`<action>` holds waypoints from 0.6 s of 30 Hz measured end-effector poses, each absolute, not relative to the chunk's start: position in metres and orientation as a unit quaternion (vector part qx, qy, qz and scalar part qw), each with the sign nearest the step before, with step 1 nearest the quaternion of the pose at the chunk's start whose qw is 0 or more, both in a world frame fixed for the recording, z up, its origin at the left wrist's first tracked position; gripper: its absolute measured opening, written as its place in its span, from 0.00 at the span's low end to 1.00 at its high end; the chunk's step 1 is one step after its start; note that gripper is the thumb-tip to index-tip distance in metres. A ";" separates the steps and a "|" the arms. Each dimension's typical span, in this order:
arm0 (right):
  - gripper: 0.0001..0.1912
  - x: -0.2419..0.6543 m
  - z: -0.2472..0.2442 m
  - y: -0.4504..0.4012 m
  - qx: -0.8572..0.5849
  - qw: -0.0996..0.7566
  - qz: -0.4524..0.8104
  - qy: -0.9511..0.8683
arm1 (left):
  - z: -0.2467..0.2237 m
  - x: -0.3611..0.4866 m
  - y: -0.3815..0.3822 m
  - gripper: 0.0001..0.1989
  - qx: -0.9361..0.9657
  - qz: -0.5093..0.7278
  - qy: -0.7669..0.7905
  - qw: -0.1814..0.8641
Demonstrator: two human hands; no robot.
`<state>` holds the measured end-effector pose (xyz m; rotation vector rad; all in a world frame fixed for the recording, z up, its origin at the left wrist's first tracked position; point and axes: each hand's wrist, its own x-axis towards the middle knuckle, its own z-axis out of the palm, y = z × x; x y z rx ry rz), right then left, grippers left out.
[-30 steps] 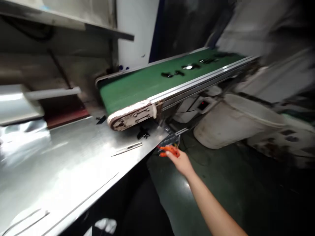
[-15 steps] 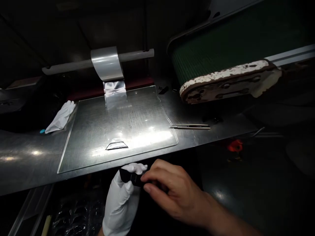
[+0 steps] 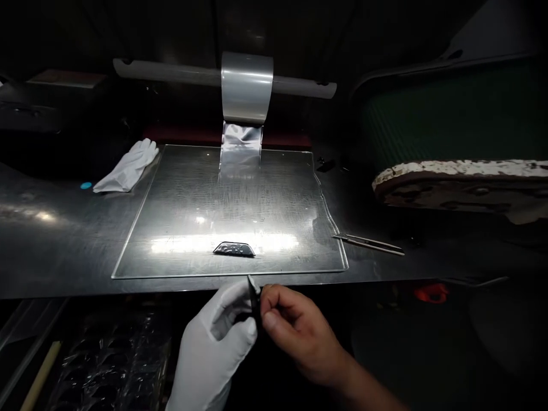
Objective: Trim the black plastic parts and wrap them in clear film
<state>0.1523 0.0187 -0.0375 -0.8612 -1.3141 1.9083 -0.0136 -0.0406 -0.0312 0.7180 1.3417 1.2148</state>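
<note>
My left hand (image 3: 218, 337), in a white glove, pinches a small dark piece (image 3: 254, 299) seen nearly edge-on below the bench edge. Bare, my right hand (image 3: 299, 331) has its thumb and forefinger pressed together at the right side of that piece; whether anything else is between them is too small to tell. Beyond both hands lies a glass plate (image 3: 192, 200), with a dark trapezoid piece (image 3: 234, 249) near its front edge. A strip of clear film (image 3: 242, 142) runs from a roll (image 3: 247, 85) onto the plate's back.
A utility knife (image 3: 370, 244) rests across the plate's right edge. To the left lie a white glove (image 3: 128, 166) and a blue disc (image 3: 86, 185). A green ribbed belt (image 3: 454, 114) stands at the right. Clear moulded trays (image 3: 111, 359) sit below the bench at the left.
The view has turned, levelling the bench. In my hands the dark piece has turned from lying sideways to nearly upright and edge-on, and my right fingers have closed in tighter.
</note>
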 end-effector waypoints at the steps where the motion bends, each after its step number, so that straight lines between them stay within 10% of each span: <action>1: 0.12 0.149 -0.037 0.019 -0.316 0.350 0.773 -0.424 | -0.026 -0.020 -0.040 0.20 0.337 0.511 0.577 0.541; 18: 0.14 0.137 -0.023 0.057 -0.306 0.455 0.792 -0.267 | -0.040 -0.086 0.037 0.19 0.792 0.274 0.537 0.098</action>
